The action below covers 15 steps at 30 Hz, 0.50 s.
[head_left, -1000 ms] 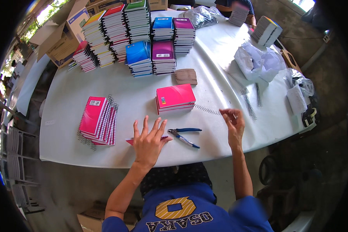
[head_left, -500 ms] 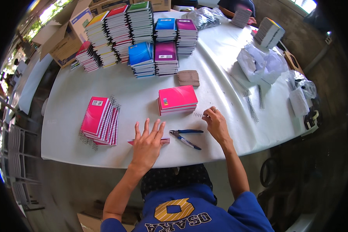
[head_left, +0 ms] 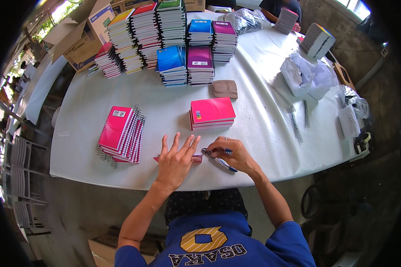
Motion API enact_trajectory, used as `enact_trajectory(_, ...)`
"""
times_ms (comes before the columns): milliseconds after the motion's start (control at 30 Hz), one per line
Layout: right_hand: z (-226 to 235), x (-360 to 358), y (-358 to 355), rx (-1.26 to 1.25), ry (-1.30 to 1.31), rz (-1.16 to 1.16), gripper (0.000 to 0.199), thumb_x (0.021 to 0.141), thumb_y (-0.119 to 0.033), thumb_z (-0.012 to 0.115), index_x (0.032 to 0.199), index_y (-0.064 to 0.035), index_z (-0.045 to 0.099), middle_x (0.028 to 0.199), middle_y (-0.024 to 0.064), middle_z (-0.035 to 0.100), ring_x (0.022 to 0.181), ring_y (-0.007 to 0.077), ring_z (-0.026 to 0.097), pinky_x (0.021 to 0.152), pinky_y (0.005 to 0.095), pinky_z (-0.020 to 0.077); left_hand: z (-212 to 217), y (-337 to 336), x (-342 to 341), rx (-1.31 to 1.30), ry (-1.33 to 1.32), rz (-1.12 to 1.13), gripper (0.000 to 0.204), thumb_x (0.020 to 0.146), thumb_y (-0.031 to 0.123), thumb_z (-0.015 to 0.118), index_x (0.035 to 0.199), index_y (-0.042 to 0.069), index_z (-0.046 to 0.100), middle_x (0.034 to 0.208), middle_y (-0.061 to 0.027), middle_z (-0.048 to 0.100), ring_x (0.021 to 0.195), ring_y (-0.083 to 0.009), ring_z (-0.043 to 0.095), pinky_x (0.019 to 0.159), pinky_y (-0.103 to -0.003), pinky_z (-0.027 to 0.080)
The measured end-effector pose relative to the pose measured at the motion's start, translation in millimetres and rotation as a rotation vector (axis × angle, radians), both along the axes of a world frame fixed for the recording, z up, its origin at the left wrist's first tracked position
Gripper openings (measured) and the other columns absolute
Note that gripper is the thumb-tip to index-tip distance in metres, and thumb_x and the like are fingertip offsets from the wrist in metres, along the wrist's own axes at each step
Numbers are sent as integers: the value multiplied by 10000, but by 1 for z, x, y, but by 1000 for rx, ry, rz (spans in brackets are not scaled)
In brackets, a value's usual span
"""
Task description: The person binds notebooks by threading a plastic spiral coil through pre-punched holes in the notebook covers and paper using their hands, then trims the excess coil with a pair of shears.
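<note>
In the head view, the left hand (head_left: 176,160) is pressing flat, fingers spread, on a pink notebook (head_left: 196,157) at the table (head_left: 263,147) edge; the right hand (head_left: 229,153) is gripping blue-handled pliers (head_left: 223,163), which I judge could slip and nick nearby fingers

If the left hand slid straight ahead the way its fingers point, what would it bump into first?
The left hand lies flat on a pink notebook, fingers pointing up the white table. Straight ahead it would probably meet the small stack of pink notebooks first, perhaps only its left edge; the fisheye view makes that uncertain.
</note>
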State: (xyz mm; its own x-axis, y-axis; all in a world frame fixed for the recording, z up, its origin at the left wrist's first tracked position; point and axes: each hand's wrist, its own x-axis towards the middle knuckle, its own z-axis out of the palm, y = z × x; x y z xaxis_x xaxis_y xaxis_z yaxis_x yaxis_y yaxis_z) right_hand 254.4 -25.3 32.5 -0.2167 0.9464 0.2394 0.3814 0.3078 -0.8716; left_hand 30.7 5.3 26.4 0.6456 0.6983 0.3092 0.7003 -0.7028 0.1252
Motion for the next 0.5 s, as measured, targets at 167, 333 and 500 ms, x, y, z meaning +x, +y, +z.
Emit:
enact_trajectory(167, 0, 2, 7, 49, -6, 45, 183, 827, 16, 693, 1005, -24, 699, 908, 80, 678, 787, 208, 636, 706, 342, 510, 0, 2, -1, -25, 15, -16, 762, 794, 110, 730, 1487, 171, 419, 1416, -37, 556, 1298, -361, 497, 1105, -633, 286)
enact_trajectory(333, 0, 3, 10, 39, -73, 102, 193, 830, 12, 685, 1019, -26, 694, 892, 90, 678, 791, 240, 638, 713, 362, 504, 0, 2, -1, -23, 18, -21, 763, 795, 107, 730, 1488, 170, 418, 1413, -37, 559, 1295, -363, 499, 1109, -629, 285)
enact_trajectory(500, 6, 7, 15, -117, -180, 236, 142, 866, -25, 665, 1007, -8, 662, 888, 109, 669, 796, 276, 641, 731, 375, 504, 0, 3, -2, -17, 21, -24, 757, 800, 105, 727, 1488, 170, 417, 1407, -40, 565, 1295, -362, 500, 1109, -629, 284)
